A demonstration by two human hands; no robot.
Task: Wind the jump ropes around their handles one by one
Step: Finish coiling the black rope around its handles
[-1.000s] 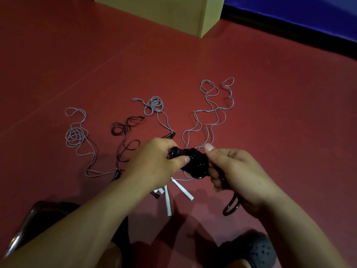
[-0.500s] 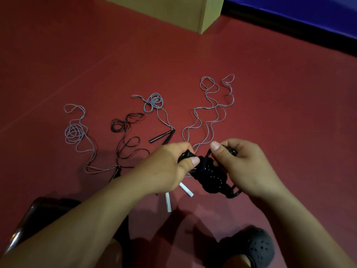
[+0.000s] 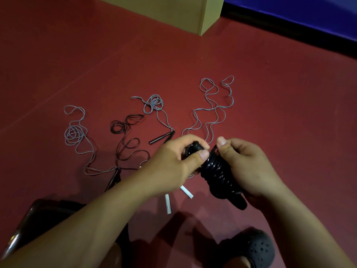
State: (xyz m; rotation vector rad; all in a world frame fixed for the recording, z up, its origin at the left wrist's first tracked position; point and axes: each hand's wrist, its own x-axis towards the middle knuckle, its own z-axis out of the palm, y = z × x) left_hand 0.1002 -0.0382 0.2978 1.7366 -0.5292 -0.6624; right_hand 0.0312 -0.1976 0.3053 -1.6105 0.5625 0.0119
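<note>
With the right hand [image 3: 251, 167] clamped on the wound black jump rope [image 3: 218, 175] held above the floor [image 3: 270, 93] and the left hand [image 3: 173, 163] fingers pinching its far end, any slackening there would probably let the glossy coils spring loose and unwind.

Both forearms are bare from the lower edge of the frame up to the wrists, with no sleeve, watch or band on either. The left hand [image 3: 173, 161] and the right hand [image 3: 249, 167] are bare too, without gloves or rings, and the thumbnails are short and plain. At about five o'clock in the head view a black clog-style shoe [image 3: 255, 248] with round ventilation holes across its rounded toe covers one foot. At about seven o'clock, beneath the left forearm, dark clothing shows; its cut cannot be told.
</note>
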